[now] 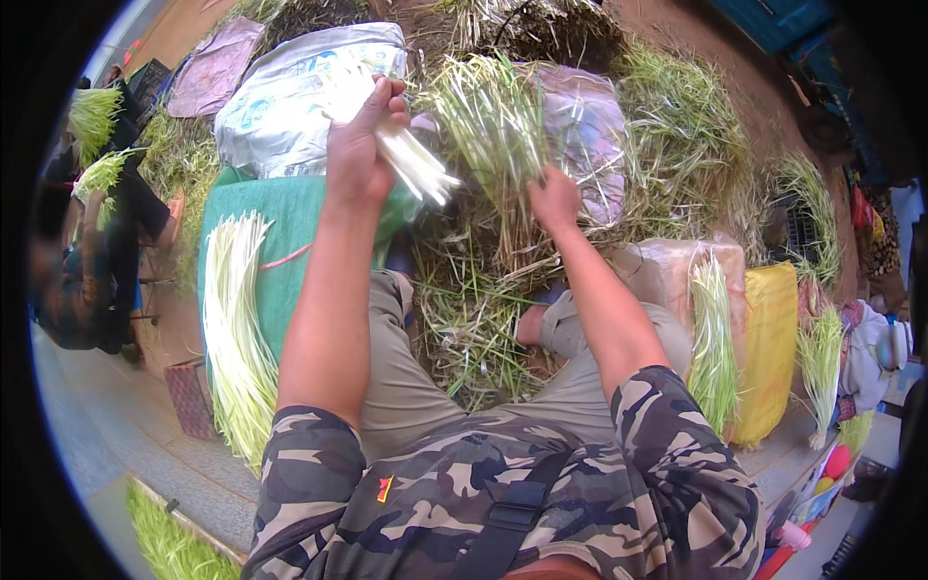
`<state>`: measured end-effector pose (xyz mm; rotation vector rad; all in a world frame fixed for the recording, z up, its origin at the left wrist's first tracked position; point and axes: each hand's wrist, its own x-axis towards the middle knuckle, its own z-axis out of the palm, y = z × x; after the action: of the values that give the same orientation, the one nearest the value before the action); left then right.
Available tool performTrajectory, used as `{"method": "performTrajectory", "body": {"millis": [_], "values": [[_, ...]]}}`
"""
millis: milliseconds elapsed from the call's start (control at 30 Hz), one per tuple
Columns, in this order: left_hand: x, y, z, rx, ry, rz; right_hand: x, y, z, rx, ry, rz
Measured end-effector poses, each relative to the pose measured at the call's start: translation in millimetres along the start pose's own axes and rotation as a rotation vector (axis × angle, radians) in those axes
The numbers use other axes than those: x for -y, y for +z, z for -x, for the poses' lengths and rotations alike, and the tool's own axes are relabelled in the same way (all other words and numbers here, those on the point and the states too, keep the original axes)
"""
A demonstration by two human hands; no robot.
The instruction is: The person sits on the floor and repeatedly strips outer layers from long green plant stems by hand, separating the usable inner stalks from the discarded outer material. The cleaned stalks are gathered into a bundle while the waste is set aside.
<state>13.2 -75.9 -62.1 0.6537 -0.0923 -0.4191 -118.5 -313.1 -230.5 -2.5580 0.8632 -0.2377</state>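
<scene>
My left hand (pixel 366 141) is closed around a bunch of white, chive-like stalks (pixel 417 163), raised over the white woven sack. The cut ends point down to the right, and the far end is washed out by glare. Between my knees and beyond lies a loose heap of untrimmed green stalks (pixel 493 123) with brownish lower ends. At this heap's right edge, my right hand (pixel 557 199) has its fingers curled in on a few stalks. A long pale bundle (pixel 235 290) rests on the green woven sack (pixel 290 210) at my left.
Ahead is a white printed sack (pixel 275 94). Right of me, another bundle (pixel 710 341) lies over a plastic-wrapped block (pixel 681 254) beside a yellow sack (pixel 768 348). Leaf litter (pixel 478 333) covers the ground between my feet. A person (pixel 94 275) sits at far left with stalks in hand.
</scene>
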Motion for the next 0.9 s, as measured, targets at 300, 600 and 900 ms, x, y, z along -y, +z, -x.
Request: {"method": "performTrajectory", "body": {"millis": [300, 600, 900], "values": [[6, 5, 1, -0.006, 0.013, -0.039, 27, -61, 15, 0.075, 0.088, -0.671], [22, 18, 7, 0.037, -0.084, -0.186, 58, -119, 31, -0.016, -0.08, -0.929], [56, 38, 22, 0.117, -0.259, -0.467, 90, -134, 48, -0.091, -0.166, -1.004]]}}
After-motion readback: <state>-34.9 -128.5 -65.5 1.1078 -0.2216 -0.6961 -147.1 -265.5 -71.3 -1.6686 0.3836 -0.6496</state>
